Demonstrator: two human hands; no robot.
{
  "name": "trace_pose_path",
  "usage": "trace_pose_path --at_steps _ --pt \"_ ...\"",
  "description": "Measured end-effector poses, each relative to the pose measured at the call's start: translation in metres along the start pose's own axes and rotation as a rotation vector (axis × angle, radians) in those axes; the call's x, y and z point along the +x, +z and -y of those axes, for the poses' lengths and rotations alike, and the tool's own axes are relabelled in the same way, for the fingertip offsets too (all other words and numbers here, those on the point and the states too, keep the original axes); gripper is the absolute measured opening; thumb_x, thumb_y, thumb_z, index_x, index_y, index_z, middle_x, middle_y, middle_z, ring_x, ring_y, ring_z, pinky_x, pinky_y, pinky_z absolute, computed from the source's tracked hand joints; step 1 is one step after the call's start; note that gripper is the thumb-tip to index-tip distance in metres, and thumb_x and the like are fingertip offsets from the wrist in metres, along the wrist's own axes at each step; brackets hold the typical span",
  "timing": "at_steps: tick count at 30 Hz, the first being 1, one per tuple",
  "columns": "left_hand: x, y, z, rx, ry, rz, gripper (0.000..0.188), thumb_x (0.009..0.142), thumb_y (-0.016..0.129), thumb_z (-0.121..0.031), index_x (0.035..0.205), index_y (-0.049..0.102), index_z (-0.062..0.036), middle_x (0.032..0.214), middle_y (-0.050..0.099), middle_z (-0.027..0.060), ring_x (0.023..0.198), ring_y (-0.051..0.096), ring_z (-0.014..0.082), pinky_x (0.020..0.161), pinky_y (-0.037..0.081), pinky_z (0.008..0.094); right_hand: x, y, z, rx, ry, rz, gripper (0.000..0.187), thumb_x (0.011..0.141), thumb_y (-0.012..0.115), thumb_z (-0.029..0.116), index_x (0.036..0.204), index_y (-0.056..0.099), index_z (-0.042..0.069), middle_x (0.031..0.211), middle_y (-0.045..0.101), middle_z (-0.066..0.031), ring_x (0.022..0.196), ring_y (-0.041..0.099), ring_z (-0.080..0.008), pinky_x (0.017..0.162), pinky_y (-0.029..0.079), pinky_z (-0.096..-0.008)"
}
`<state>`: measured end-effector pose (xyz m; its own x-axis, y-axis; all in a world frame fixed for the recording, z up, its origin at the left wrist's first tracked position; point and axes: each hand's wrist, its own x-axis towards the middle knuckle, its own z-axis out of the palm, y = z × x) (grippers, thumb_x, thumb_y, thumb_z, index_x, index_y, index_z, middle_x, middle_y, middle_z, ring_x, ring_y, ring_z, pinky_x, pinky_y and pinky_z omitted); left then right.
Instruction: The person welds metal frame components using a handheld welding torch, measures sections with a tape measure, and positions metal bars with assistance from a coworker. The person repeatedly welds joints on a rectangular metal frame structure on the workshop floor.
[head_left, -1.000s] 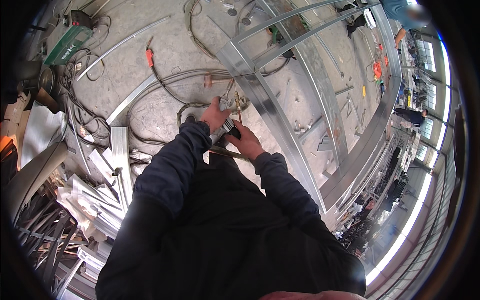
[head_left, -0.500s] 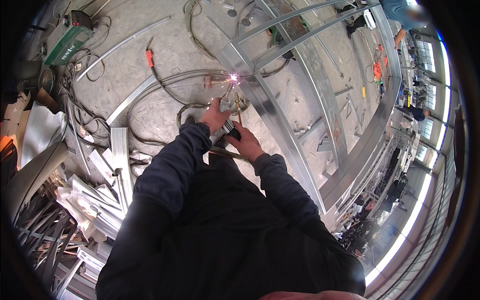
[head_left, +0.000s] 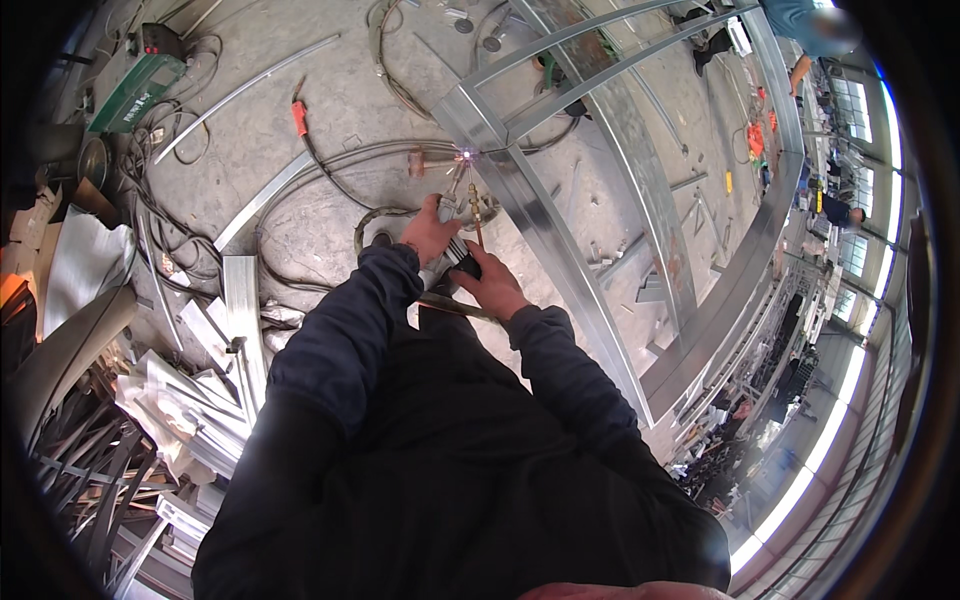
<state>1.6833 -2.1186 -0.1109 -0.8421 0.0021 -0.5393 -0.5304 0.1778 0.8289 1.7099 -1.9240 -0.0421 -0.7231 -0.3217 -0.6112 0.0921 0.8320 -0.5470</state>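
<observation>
Both my hands are on a silver welding gun (head_left: 457,248) with a black grip and a brass fitting along its front. My left hand (head_left: 428,237) is closed round its forward part. Behind it, my right hand (head_left: 496,287) is wrapped round the black grip. A small bright glow (head_left: 467,155) shows at the gun's tip, by the near left corner of a large rectangular metal frame (head_left: 545,215). Just left of the glow is a rust-brown, hammer-like piece (head_left: 416,162). The exact contact between tip and metal is lost in the glare.
Cables (head_left: 290,170) loop over the concrete floor, with a red-handled holder (head_left: 299,118) among them. A green machine (head_left: 135,85) stands far left. Scrap metal (head_left: 180,410) is heaped at near left. A co-worker (head_left: 800,40) is at the far right, beyond the frame.
The spray of sparks at the tip has shrunk to a small glow. My hands and the gun have hardly shifted. A distant person at the right has moved slightly.
</observation>
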Motion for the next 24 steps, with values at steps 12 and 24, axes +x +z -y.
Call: trace_pose_path --at_steps 12,24 --pt "-0.003 -0.002 -0.004 -0.003 -0.032 0.015 0.070 0.094 0.072 -0.030 0.149 0.041 0.0010 0.119 0.070 0.0284 0.108 0.071 0.0398 0.093 0.053 0.0436 0.000 0.004 -0.005 -0.002 -0.008 -0.003 0.074 0.092 0.077 0.043 0.153 0.051 0.011 0.123 0.067 -0.0227 0.114 0.065 -0.0385 0.097 0.052 -0.0449" --pt "-0.010 -0.006 -0.015 -0.027 -0.041 0.039 0.072 0.094 0.072 -0.033 0.150 0.041 -0.0003 0.121 0.069 0.0306 0.113 0.069 0.0432 0.097 0.052 0.0449 -0.001 0.005 -0.006 0.008 -0.002 0.003 0.075 0.092 0.076 0.046 0.154 0.048 0.015 0.120 0.066 -0.0230 0.112 0.065 -0.0406 0.096 0.052 -0.0464"
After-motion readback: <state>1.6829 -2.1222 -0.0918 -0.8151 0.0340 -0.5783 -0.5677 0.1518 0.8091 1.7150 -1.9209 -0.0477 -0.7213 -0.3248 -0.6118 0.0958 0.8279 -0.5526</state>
